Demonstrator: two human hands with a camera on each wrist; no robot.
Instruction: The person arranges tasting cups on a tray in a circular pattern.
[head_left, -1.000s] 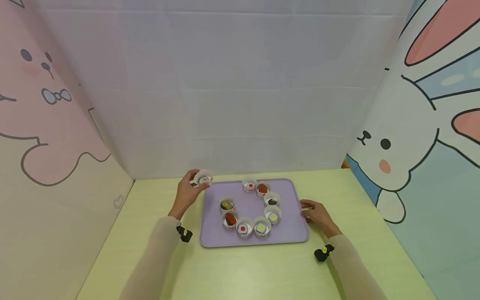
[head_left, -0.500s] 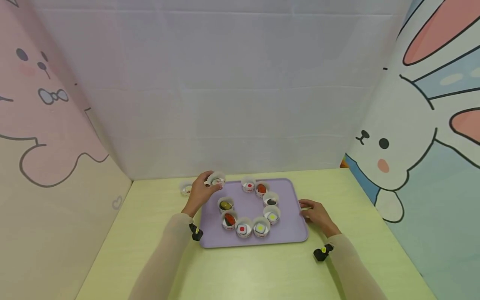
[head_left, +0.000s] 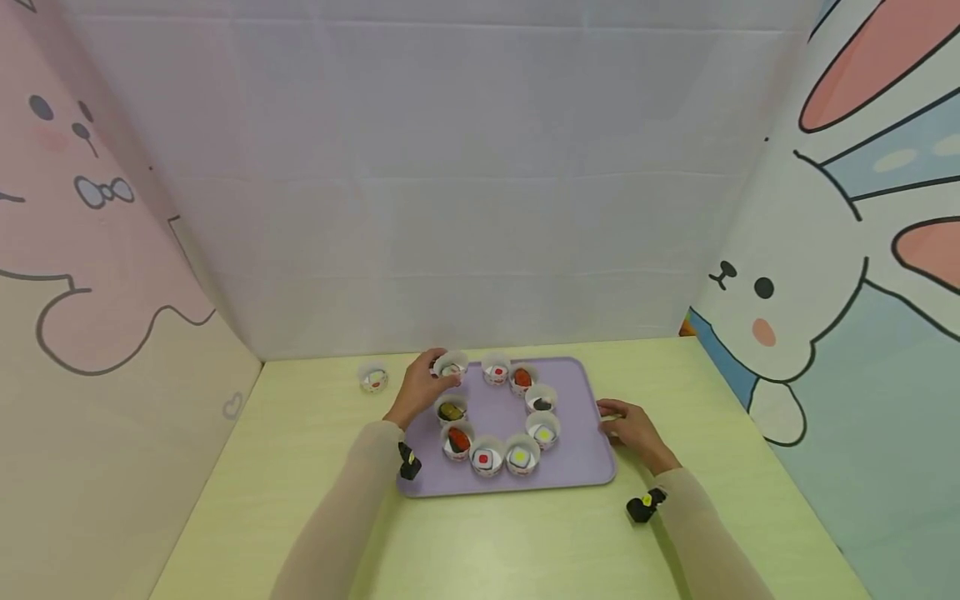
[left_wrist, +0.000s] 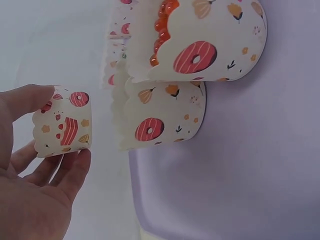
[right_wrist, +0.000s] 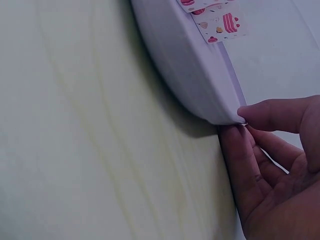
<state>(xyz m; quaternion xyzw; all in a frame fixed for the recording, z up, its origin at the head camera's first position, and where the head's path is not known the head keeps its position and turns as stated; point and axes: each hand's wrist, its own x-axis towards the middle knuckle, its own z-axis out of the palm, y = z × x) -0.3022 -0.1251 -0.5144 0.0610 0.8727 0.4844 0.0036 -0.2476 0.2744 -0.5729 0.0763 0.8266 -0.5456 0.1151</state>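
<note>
My left hand pinches a small printed paper baking cup between thumb and fingers, over the far left corner of the lilac tray. The cup's contents are hidden in the left wrist view. Several similar cups stand in a curve on the tray, including one with a red-orange topping, one with a yellowish-green piece and one with a white, red-centred piece. At the tray's right edge, my right hand grips the rim, thumb above and fingers beneath.
One more paper cup stands on the pale yellow table, left of the tray. A white backdrop rises behind the table. Side panels with cartoon animals flank it, the rabbit panel at right.
My left hand has carried its paper cup rightward, from the tray's outer left edge to above its far left corner. The cup left on the table has come into view. My right hand stays put.
</note>
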